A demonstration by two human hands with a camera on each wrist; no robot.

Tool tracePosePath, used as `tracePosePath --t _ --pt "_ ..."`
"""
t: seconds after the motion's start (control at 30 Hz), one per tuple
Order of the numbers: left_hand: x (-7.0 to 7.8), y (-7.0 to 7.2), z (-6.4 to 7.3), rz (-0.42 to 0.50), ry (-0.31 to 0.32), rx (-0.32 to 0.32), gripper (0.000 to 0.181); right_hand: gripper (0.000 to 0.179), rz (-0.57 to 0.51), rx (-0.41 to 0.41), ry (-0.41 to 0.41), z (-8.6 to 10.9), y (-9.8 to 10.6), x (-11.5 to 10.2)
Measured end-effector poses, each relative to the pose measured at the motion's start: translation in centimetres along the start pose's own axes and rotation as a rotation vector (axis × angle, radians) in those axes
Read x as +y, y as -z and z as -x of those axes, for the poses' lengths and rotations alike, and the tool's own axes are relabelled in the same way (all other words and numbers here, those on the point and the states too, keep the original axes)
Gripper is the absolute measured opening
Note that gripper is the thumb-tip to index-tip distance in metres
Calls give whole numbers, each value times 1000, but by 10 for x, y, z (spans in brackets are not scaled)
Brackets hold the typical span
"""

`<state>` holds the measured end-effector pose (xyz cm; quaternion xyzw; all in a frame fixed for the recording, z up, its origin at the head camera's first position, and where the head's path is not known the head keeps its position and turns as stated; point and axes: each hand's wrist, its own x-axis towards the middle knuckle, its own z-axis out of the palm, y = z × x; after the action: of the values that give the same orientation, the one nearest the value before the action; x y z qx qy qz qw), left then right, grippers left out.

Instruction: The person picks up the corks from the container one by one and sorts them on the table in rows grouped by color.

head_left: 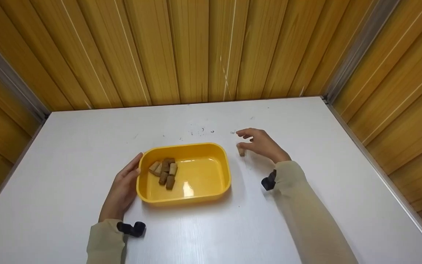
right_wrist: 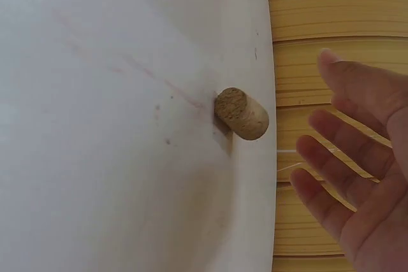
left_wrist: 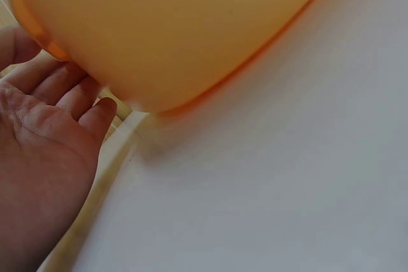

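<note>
My left hand [head_left: 125, 187] holds the left side of a yellow plastic tray [head_left: 203, 200], its thumb at the rim and its fingers against the outer wall. In the left wrist view this hand [left_wrist: 51, 125] shows its palm beside the tray [left_wrist: 166, 36]. Several brown and tan corks [head_left: 165, 172] lie bunched in the tray's left half. To the right of the tray, a single tan cork [head_left: 241, 151] is on the table. Over it hovers my right hand [head_left: 262, 145], fingers spread apart. The right wrist view shows this cork [right_wrist: 242, 114] apart from the hand [right_wrist: 363, 151].
The white table [head_left: 196, 234] carries small dark specks beyond the tray. Yellow wood-patterned panels [head_left: 189, 51] rise behind the table, with more on both sides. Metal posts [head_left: 361, 47] stand at the back corners. A black wrist camera [head_left: 132, 229] sits at my left cuff.
</note>
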<state>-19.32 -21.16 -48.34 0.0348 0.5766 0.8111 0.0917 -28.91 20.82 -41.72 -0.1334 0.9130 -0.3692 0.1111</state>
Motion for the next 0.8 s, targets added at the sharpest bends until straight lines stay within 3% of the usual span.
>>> tracePosePath --t 0.3,0.8 --pt "-1 0 0 -13 -2 5 56 42 8 11 84 -3 2 -28" --pt "1 0 2 -30 18 29 57 34 13 -60 161 -12 -11 -64"
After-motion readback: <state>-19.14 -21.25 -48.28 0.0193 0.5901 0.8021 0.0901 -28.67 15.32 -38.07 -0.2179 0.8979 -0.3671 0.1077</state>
